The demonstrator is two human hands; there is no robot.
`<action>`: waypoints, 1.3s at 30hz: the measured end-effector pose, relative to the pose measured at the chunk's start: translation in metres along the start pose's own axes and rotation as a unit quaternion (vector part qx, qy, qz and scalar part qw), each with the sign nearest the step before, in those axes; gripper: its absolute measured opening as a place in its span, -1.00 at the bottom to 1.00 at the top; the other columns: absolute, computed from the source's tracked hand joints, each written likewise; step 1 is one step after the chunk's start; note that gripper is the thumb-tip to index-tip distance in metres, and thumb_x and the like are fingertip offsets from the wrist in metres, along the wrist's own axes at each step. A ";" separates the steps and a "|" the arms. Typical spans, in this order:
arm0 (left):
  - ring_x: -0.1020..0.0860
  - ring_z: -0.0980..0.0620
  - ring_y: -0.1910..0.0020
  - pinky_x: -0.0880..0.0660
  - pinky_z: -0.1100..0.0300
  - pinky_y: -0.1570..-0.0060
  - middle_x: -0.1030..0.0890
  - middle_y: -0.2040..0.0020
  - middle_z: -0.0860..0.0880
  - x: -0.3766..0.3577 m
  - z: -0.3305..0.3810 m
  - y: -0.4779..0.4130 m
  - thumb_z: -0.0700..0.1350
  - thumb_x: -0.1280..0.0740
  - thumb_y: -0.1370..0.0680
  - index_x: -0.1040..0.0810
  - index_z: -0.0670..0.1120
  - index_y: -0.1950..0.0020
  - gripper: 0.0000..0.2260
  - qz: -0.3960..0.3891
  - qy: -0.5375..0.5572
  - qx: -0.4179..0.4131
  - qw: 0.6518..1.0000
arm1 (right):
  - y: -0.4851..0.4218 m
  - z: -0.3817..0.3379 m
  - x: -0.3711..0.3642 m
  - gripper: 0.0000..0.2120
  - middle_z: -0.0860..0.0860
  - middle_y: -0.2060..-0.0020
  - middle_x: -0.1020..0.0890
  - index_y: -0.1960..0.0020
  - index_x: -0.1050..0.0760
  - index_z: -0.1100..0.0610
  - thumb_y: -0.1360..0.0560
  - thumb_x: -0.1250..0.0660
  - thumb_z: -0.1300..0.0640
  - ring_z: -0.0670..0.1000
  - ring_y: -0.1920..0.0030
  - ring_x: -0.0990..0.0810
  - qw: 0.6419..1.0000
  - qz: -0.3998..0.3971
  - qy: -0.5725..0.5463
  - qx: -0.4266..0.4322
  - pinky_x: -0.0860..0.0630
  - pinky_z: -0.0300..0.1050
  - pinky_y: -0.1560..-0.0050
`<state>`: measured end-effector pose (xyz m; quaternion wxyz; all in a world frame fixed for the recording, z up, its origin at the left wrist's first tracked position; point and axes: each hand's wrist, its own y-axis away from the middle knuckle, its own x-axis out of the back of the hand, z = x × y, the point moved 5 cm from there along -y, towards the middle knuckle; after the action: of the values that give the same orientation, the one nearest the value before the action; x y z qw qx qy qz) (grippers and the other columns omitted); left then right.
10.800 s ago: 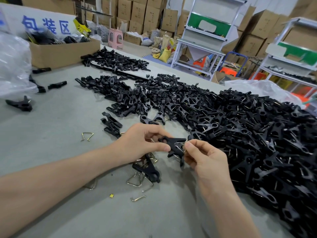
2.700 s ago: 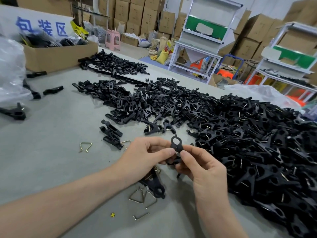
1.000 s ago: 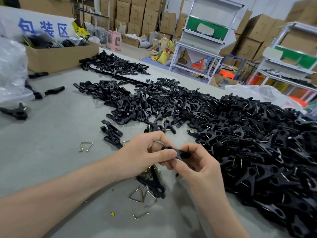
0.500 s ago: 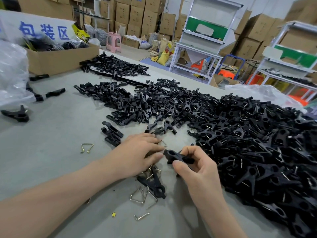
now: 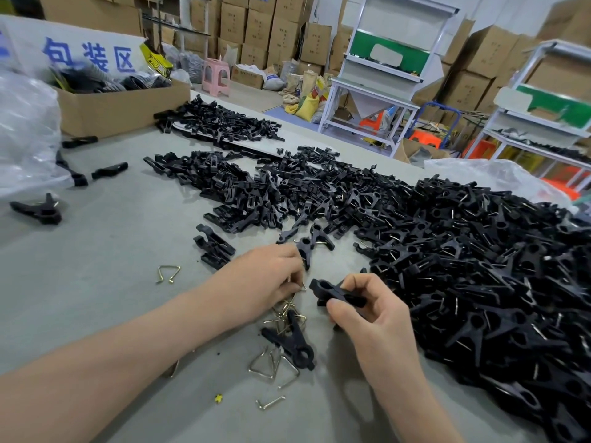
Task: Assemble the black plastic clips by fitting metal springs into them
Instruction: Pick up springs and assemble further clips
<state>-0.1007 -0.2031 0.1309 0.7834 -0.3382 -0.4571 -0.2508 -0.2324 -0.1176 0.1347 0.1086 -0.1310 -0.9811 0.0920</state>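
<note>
While right hand [image 5: 367,314] grips clip [image 5: 323,287], springs [image 5: 287,310] beside

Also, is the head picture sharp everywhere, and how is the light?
Head view: the blue sign at top left and the shelf rack at the right edge are smeared by blur; the right hand and its black clip are sharp; light is soft, with faint shadows on the table.

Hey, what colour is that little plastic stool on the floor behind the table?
Pink. The stool shows best in the head view, the only one.
</note>
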 end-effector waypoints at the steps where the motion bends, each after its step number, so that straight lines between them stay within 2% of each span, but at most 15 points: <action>1: -0.47 0.08 -0.07 -0.43 0.13 -0.10 -0.46 -0.12 0.08 -0.001 0.001 0.000 -0.06 -0.26 -0.60 -0.50 -0.05 -0.04 -0.91 -0.010 -0.031 -0.009 0.999 | 0.000 0.000 0.000 -0.85 -0.09 0.42 -0.49 0.20 -0.48 0.15 -0.31 -0.44 0.20 -0.15 0.42 -0.40 1.000 0.002 0.001 -0.001 -0.33 -0.39 0.41; 3: -0.44 0.05 -0.09 -0.40 0.11 -0.10 -0.43 -0.16 0.06 -0.003 0.004 0.002 -0.02 -0.14 -0.62 -0.43 -0.05 -0.09 -0.84 -0.008 -0.093 -0.026 0.995 | 0.000 0.000 0.000 -0.86 -0.11 0.43 -0.49 0.22 -0.48 0.12 -0.26 -0.41 0.15 -0.16 0.43 -0.41 1.000 0.007 0.001 -0.001 -0.34 -0.40 0.42; 4: -0.43 0.06 -0.05 -0.37 0.13 -0.08 -0.43 -0.12 0.06 -0.002 0.007 0.002 0.00 -0.07 -0.62 -0.40 -0.04 -0.08 -0.81 0.014 -0.098 -0.030 0.995 | 0.000 0.000 0.000 -0.87 -0.11 0.43 -0.51 0.23 -0.48 0.10 -0.25 -0.40 0.14 -0.15 0.43 -0.42 1.000 0.009 -0.002 -0.002 -0.35 -0.39 0.42; 6: -0.41 0.11 0.08 -0.33 0.17 -0.02 -0.42 0.04 0.11 0.006 0.014 0.003 0.00 -0.03 -0.62 -0.37 -0.02 -0.01 -0.83 0.067 -0.039 -0.029 0.997 | 0.000 0.002 0.000 -0.89 -0.07 0.39 -0.56 0.24 -0.51 0.05 -0.24 -0.40 0.13 -0.11 0.38 -0.49 1.000 0.012 -0.017 -0.013 -0.40 -0.36 0.37; 9: -0.40 0.15 0.15 -0.31 0.25 0.05 -0.44 0.13 0.12 0.016 0.025 0.004 -0.09 -0.16 -0.61 -0.45 -0.07 0.03 -0.88 0.114 0.038 -0.065 0.991 | -0.002 0.008 0.000 -0.91 0.04 0.31 -0.61 0.26 -0.55 0.04 -0.24 -0.40 0.14 0.04 0.26 -0.55 0.995 0.012 -0.084 -0.051 -0.45 -0.12 0.15; 12: -0.44 0.12 0.18 -0.31 0.32 0.16 -0.54 0.14 0.01 0.015 0.032 0.008 -0.19 -0.27 -0.59 -0.49 -0.13 0.01 -0.97 0.101 0.091 -0.083 0.987 | -0.002 0.005 -0.004 -0.87 0.06 0.30 -0.59 0.26 -0.56 0.01 -0.20 -0.44 0.10 0.05 0.25 -0.55 0.990 -0.020 -0.120 -0.068 -0.42 -0.03 0.10; 15: -0.45 0.10 0.25 -0.34 0.31 0.26 -0.53 0.22 0.04 0.010 0.030 0.009 -0.26 -0.28 -0.57 -0.29 0.04 0.00 -0.77 0.066 0.157 -0.048 0.984 | 0.001 -0.001 -0.005 -0.83 0.09 0.28 -0.58 0.22 -0.55 0.03 -0.20 -0.45 0.08 0.08 0.23 -0.51 0.995 -0.033 -0.076 -0.049 -0.42 0.02 0.09; 17: -0.46 0.15 0.28 -0.33 0.40 0.28 -0.53 0.25 0.08 0.008 0.028 0.009 -0.30 -0.27 -0.56 -0.28 0.07 0.00 -0.72 0.062 0.163 -0.040 0.984 | 0.001 -0.004 -0.005 -0.85 0.11 0.28 -0.58 0.21 -0.55 0.05 -0.24 -0.43 0.11 0.08 0.24 -0.52 0.997 -0.030 -0.055 -0.036 -0.43 -0.01 0.12; 20: -0.49 0.26 0.26 -0.35 0.46 0.23 -0.62 0.21 0.04 0.008 0.027 0.010 -0.34 -0.22 -0.53 -0.43 -0.05 -0.07 -0.78 0.069 0.186 -0.040 0.979 | 0.002 -0.005 -0.005 -0.86 0.17 0.30 -0.62 0.21 -0.55 0.05 -0.23 -0.42 0.10 0.05 0.28 -0.52 0.998 -0.018 -0.045 -0.027 -0.41 -0.10 0.23; 22: -0.54 0.26 0.11 -0.42 0.42 0.08 -0.64 0.09 0.03 0.011 0.026 0.010 -0.38 -0.17 -0.51 -0.50 -0.11 -0.13 -0.71 0.091 0.217 -0.037 0.971 | 0.002 -0.005 -0.003 -0.85 0.23 0.26 -0.62 0.20 -0.56 0.07 -0.24 -0.42 0.11 0.07 0.27 -0.54 0.999 0.003 -0.046 -0.025 -0.44 -0.09 0.23; 25: -0.53 0.19 -0.03 -0.43 0.34 -0.06 -0.62 -0.02 0.12 0.016 0.025 0.012 -0.34 -0.20 -0.44 -0.55 -0.05 -0.13 -0.66 0.118 0.277 -0.017 0.953 | 0.000 -0.004 0.003 -0.87 0.15 0.27 -0.65 0.19 -0.57 0.05 -0.27 -0.45 0.14 0.09 0.25 -0.61 0.999 0.030 -0.029 -0.006 -0.51 -0.16 0.19; 27: -0.52 0.19 -0.01 -0.42 0.32 -0.05 -0.62 0.00 0.11 0.015 0.028 0.013 -0.25 -0.24 -0.43 -0.56 -0.04 -0.11 -0.71 0.109 0.282 -0.026 0.953 | 0.000 -0.005 0.006 -0.83 0.06 0.27 -0.67 0.17 -0.56 0.06 -0.33 -0.50 0.24 -0.01 0.24 -0.63 0.999 0.039 -0.005 0.014 -0.52 -0.27 0.21; 30: -0.54 0.21 0.00 -0.45 0.34 -0.01 -0.62 0.01 0.12 0.014 0.029 0.013 -0.14 -0.33 -0.49 -0.58 -0.02 -0.12 -0.78 0.106 0.272 -0.030 0.956 | 0.001 -0.005 0.005 -0.75 0.00 0.23 -0.68 0.12 -0.55 0.03 -0.34 -0.48 0.32 -0.07 0.19 -0.66 0.998 0.035 0.022 0.036 -0.52 -0.32 0.18; 34: -0.57 0.08 0.00 -0.52 0.20 0.00 -0.62 0.01 0.00 0.013 0.027 0.010 -0.21 -0.38 -0.51 -0.60 -0.08 -0.15 -0.78 0.104 0.285 -0.034 0.952 | 0.001 -0.007 0.006 -0.70 -0.03 0.21 -0.67 0.10 -0.55 0.00 -0.34 -0.47 0.36 -0.09 0.18 -0.66 0.997 0.043 0.025 0.051 -0.51 -0.35 0.18; 39: -0.59 0.06 0.06 -0.54 0.25 0.03 -0.62 0.03 -0.03 0.011 0.024 0.008 -0.26 -0.42 -0.48 -0.62 -0.10 -0.12 -0.78 0.107 0.288 -0.033 0.951 | 0.001 -0.007 0.005 -0.70 -0.01 0.19 -0.68 0.04 -0.55 0.03 -0.35 -0.48 0.35 -0.07 0.16 -0.67 0.998 0.050 0.009 0.044 -0.54 -0.31 0.15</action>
<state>-0.1030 -0.1806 0.1462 0.8923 -0.3244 -0.1644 -0.2674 -0.2353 -0.1143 0.1426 0.1184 -0.1754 -0.9673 0.1395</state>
